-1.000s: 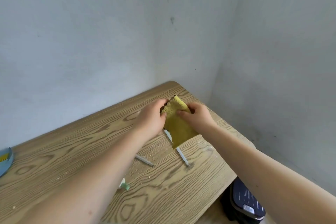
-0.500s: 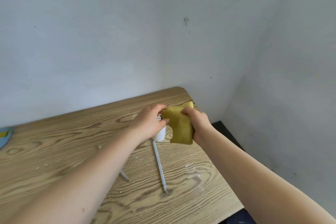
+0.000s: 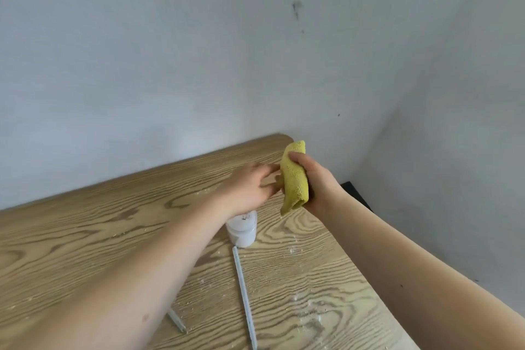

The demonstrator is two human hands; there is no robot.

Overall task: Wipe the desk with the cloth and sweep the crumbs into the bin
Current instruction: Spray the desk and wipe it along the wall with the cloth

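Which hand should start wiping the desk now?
Right. The right hand already grips the folded yellow cloth above the crumb-strewn desk; the left hand is open, fingertips only near the cloth.

Mustard-yellow cloth [image 3: 294, 179] with a nubby pile, right of centre. Light tan desk [image 3: 85, 236] across the lower frame, streaked with darker brown wavy grain and oval knots. Pale crumbs [image 3: 309, 311] speckled lower right. White jar [image 3: 242, 231] at centre, small dark print on top. Two thin white sticks [image 3: 244, 295] at bottom centre. Pale grey-blue wall [image 3: 142, 51] above, dark smudge upper right.
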